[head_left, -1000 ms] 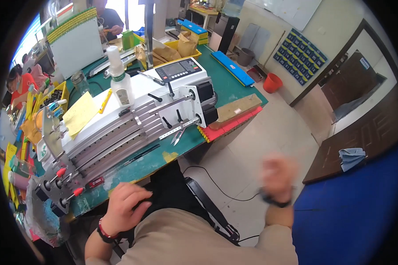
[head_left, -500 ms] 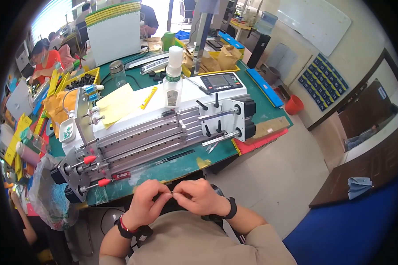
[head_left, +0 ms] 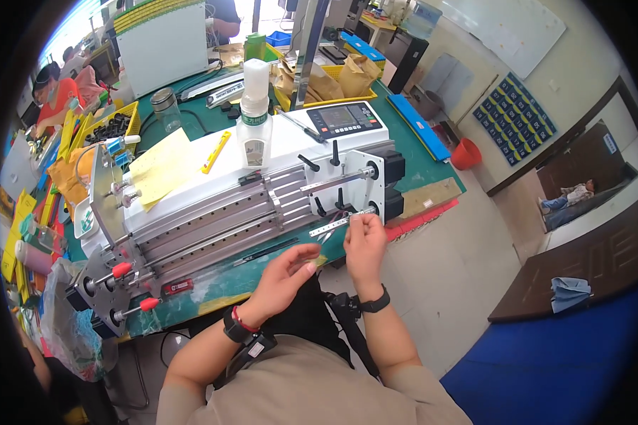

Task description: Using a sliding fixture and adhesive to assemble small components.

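My right hand (head_left: 366,248) is raised at the right end of the machine, its fingers closed in a pinch. Any small piece between those fingertips is too small to make out. Just behind them a perforated metal strip (head_left: 331,226) runs beside the end plate (head_left: 367,170) with its black motors (head_left: 392,205). In front of the bench edge hovers my left hand (head_left: 283,280), thumb and fingers curved but apart, with nothing visible in them. The long linear-rail machine (head_left: 213,216) lies across the bench, with black clamp levers (head_left: 315,166) and red-tipped rods (head_left: 149,304).
A white spray bottle (head_left: 254,127) stands behind the rails, near a control panel (head_left: 343,118). Yellow paper (head_left: 159,166) and a yellow knife (head_left: 216,152) lie on the white housing. Thin black tools (head_left: 266,251) and a red-handled tool (head_left: 178,287) lie along the front edge.
My hands, pinched together before my chest earlier, have separated. The right has moved forward and right to the machine's end; the left has opened and moved slightly forward. A person now shows in the doorway.
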### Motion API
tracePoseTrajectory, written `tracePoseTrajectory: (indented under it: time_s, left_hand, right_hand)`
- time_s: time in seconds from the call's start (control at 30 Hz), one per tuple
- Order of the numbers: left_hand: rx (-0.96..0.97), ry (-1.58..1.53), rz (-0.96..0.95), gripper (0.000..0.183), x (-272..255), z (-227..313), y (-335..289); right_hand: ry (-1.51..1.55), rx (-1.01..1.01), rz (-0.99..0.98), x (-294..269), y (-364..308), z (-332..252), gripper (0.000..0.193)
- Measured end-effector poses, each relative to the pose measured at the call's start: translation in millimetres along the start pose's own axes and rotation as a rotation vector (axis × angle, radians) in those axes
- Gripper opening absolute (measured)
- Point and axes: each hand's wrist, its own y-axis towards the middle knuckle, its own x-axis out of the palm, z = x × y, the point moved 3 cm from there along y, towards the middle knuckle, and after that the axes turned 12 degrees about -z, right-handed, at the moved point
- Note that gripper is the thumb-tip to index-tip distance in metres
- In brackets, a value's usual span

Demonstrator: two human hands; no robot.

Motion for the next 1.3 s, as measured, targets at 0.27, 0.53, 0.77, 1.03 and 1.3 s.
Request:
tracePoseTrajectory:
  time_s: [0.27, 0.53, 0.77, 1.03, 1.3]
  left_hand:
    - [-0.143, -0.651, -0.156, 0.041, 35, -1, 50]
    - [-0.077, -0.551, -0.325, 0.033, -38, 27, -105]
    - [-0.068, -0.314, 0.087, 0.01, -36, 62, -209]
    - [0.057, 0.304, 0.382, 0.026, -43, 84, -214]
    - [0.148, 0.19, 0.255, 0.025, -47, 72, -200]
  right_hand:
    - [0.502, 0.238, -0.127, -15, -101, -3, 0.013]
    - [0.678, 0.501, -0.259, 10, -51, 18, 0.012]
    - [0.612, 0.504, -0.396, 51, -42, 13, 0.01]
    - [0.46, 0.427, -0.29, 48, -61, 12, 0.01]
    - [0.444, 0.307, -0.256, 38, -40, -2, 0.015]
